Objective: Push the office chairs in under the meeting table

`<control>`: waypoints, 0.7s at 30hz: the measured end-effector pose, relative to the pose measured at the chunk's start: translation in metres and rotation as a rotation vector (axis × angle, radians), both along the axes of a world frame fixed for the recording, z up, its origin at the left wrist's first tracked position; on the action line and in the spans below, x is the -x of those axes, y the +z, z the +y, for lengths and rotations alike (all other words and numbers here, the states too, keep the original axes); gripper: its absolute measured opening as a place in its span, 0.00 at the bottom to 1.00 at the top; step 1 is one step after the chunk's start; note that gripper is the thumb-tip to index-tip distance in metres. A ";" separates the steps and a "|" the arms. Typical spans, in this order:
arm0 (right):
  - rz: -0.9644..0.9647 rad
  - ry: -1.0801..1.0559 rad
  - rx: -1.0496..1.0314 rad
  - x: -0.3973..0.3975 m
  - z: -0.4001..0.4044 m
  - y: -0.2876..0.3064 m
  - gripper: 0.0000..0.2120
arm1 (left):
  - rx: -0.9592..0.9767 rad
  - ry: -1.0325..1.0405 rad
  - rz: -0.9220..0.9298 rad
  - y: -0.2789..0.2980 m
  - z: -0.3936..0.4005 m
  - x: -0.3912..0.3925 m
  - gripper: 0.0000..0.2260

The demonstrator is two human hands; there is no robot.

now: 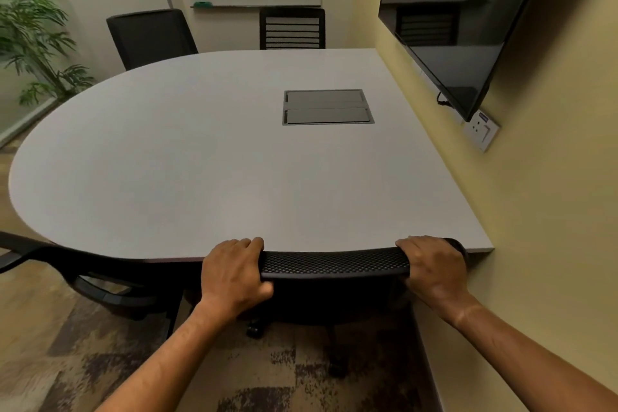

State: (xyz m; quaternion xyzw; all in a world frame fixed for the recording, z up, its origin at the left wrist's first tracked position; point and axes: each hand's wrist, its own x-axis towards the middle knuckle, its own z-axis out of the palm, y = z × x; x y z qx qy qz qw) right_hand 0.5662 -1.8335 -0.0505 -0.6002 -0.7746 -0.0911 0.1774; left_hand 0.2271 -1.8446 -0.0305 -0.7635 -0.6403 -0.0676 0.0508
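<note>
The person's left hand [234, 278] and right hand [434, 269] each grip the mesh top edge of the near office chair [334, 262], fingers curled over it. The chair's back touches the near rim of the grey desk [200, 160]. Two more chairs [150, 37] stand at the far side.
</note>
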 end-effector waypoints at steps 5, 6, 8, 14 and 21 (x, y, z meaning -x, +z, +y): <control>-0.006 -0.004 0.079 0.002 -0.004 0.006 0.17 | -0.007 0.029 0.005 0.002 -0.002 -0.003 0.16; -0.008 -0.002 0.093 0.003 -0.006 0.009 0.18 | 0.000 0.035 0.004 0.003 -0.003 -0.004 0.16; -0.012 -0.005 0.120 0.004 -0.007 0.011 0.19 | 0.004 0.038 -0.002 0.004 -0.005 -0.005 0.16; -0.034 0.024 0.169 0.006 -0.013 0.017 0.26 | 0.006 -0.010 -0.053 0.004 -0.008 -0.004 0.19; 0.136 0.273 0.054 -0.008 -0.010 0.027 0.38 | -0.080 -0.166 -0.134 0.017 -0.008 0.003 0.43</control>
